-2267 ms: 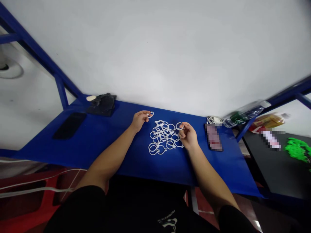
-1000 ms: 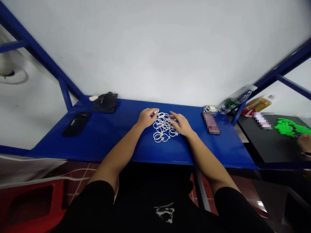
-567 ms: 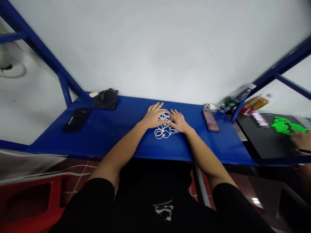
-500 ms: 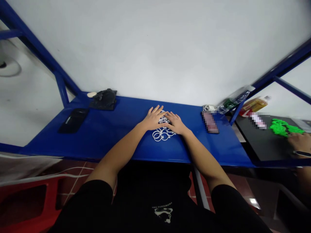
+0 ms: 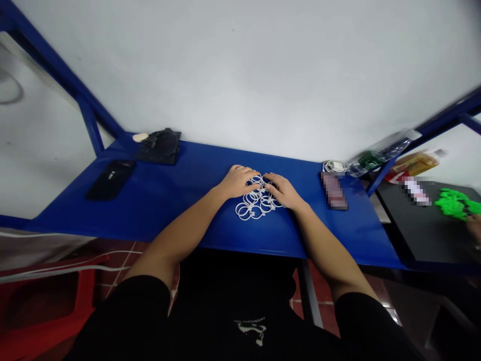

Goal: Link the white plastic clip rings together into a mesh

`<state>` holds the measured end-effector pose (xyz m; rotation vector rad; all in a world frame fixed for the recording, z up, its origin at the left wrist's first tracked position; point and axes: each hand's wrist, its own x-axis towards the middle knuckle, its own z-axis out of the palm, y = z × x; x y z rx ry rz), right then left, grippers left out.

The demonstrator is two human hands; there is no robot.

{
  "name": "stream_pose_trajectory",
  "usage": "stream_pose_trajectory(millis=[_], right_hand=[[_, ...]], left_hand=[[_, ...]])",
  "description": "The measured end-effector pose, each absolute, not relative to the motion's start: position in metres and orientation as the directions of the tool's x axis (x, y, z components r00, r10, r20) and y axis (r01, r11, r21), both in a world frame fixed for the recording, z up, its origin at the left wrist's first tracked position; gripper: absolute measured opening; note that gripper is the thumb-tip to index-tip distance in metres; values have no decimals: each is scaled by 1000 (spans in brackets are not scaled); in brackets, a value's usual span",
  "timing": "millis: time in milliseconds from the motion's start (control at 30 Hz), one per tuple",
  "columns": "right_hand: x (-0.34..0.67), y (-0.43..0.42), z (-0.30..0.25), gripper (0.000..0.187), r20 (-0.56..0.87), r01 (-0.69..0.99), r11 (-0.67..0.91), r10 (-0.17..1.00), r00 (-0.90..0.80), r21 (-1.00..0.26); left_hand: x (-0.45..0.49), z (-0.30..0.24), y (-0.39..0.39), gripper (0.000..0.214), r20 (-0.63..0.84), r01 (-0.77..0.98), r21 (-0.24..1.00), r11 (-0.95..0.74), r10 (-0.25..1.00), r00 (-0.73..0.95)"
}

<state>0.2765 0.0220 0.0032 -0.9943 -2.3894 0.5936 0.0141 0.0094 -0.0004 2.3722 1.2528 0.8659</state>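
Observation:
A loose pile of thin white rings with small white nubs, like hair ties [image 5: 257, 212], lies on the blue table [image 5: 180, 200] in front of me. My left hand [image 5: 236, 182] rests at the pile's left and far side, palm down. Its fingers are stretched out and its thumb reaches over the rings. At the right side my right hand [image 5: 283, 191] touches the rings, fingers extended and thumb apart. Some rings are partly covered by the hands. Neither hand grips a ring that I can make out.
A black phone [image 5: 110, 180] and a crumpled black bag [image 5: 161, 146] lie on the left. To the right are a blurred-out phone [image 5: 334, 191], a coiled white cable [image 5: 333, 166] and a clear bottle [image 5: 383, 153]. A person's hand [image 5: 475, 228] is at a green heap [image 5: 454, 203] on a black table.
My hands have moved apart, the right one to the right, uncovering more of the rings between them. The view has shifted slightly. The other person's hand has moved toward the right edge.

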Motion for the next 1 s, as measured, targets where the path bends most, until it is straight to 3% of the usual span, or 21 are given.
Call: stream_pose_trajectory(millis=[200, 433, 567, 800, 900, 1000], right_hand=[[280, 25, 1, 60, 268, 585, 607, 781, -565, -538], [274, 19, 7, 46, 343, 549, 675, 731, -590, -492], [272, 14, 9, 41, 403, 548, 678, 733, -548, -490], [265, 9, 8, 44, 471, 459, 764, 643, -604, -454], [262, 7, 8, 40, 473, 447, 786, 616, -631, -428], [261, 4, 10, 48, 494, 461, 757, 653, -575, -463]], left_hand=[[15, -4, 10, 35, 447, 558, 595, -578, 816, 368], [12, -4, 13, 29, 584, 606, 435, -666, 721, 372], [14, 2, 9, 26, 691, 539, 423, -728, 644, 329], [31, 8, -3, 26, 737, 333, 523, -784, 613, 286], [35, 10, -6, 29, 743, 302, 528, -794, 604, 288], [38, 13, -9, 28, 771, 303, 480, -823, 561, 301]])
